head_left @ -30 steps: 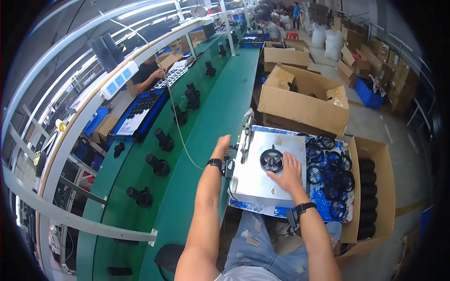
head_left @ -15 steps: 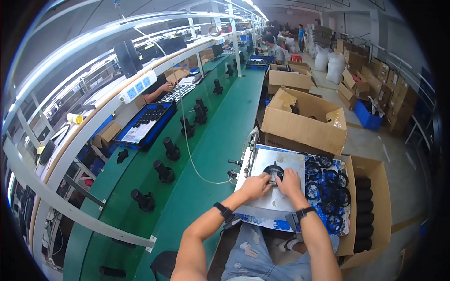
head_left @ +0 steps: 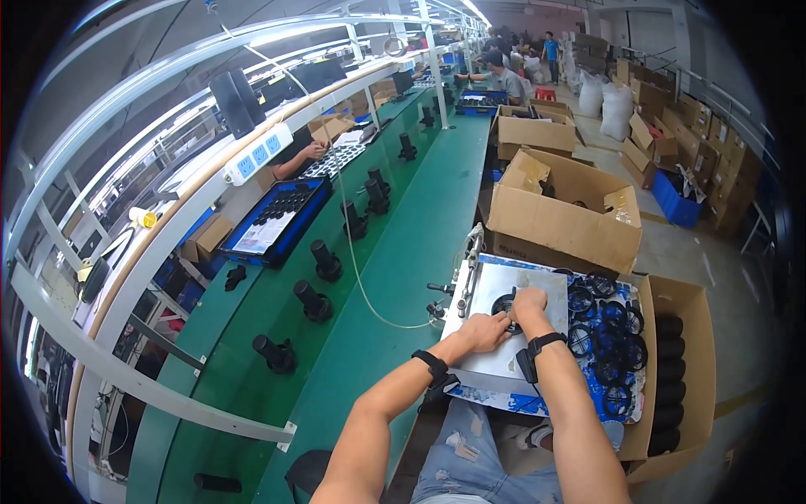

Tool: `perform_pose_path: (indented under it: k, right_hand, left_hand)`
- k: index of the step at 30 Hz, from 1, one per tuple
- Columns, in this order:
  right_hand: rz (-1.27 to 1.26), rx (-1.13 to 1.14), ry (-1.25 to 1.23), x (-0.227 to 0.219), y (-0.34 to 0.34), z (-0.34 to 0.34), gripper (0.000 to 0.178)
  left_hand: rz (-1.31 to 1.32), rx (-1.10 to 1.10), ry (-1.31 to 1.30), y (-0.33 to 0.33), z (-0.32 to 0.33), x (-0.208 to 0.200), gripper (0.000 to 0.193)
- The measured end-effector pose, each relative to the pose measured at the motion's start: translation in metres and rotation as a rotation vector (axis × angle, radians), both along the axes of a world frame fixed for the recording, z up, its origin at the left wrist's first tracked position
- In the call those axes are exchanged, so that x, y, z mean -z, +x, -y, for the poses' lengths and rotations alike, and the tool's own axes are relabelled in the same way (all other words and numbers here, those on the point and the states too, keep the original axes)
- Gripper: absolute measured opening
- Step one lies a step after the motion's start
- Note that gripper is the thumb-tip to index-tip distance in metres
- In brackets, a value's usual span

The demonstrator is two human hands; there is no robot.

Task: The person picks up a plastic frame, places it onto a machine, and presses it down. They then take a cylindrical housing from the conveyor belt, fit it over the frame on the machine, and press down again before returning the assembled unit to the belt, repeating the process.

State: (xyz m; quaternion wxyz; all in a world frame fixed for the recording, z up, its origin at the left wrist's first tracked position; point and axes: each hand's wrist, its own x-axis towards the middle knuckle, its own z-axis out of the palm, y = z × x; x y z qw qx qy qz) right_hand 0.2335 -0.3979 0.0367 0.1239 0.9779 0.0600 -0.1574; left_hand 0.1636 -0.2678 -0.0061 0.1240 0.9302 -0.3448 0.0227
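Note:
A round black plastic ring part (head_left: 503, 302) lies on a flat silvery metal plate (head_left: 483, 363). At the ring's near edge, my left hand (head_left: 485, 333) has its fingers drawn together and holds it down. My right hand (head_left: 530, 307) is curled over the ring's right side, fingertips pointing down into it. My fingers and knuckles cover much of the part. Black straps circle both wrists. Immediately right of the plate, several similar black spoked rings (head_left: 614, 316) are heaped on a blue and white surface.
A cardboard box (head_left: 703, 370) with black foam-like cylinders (head_left: 669, 370) stands at the right. Beyond the plate is a larger open carton (head_left: 564, 206). Upright black parts (head_left: 312, 301) line the green conveyor (head_left: 395, 252). A thin hose (head_left: 359, 290) hangs across it. Another person's hand (head_left: 315, 149) works across the line.
The view has shifted, so the scene sits further right. My right hand has curled and turned over the ring; my left hand stays at its near edge.

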Motion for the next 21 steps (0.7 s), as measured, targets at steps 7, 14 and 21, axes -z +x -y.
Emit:
perform_pose_path:
  k: [7, 14, 21]
  right_hand:
    - [0.256, -0.017, 0.196, 0.022, -0.005, 0.018, 0.021]
    - [0.152, -0.07, 0.111, 0.012, -0.01, 0.021, 0.023]
    - [0.229, -0.195, 0.98, 0.07, -0.019, 0.084, 0.041]
  left_hand:
    - [0.067, -0.14, -0.138, -0.005, 0.01, 0.024, 0.031]
    - [0.08, -0.204, -0.162, -0.022, 0.014, 0.019, 0.025]
    - [0.184, -0.425, -0.918, -0.103, 0.002, 0.041, 0.038]
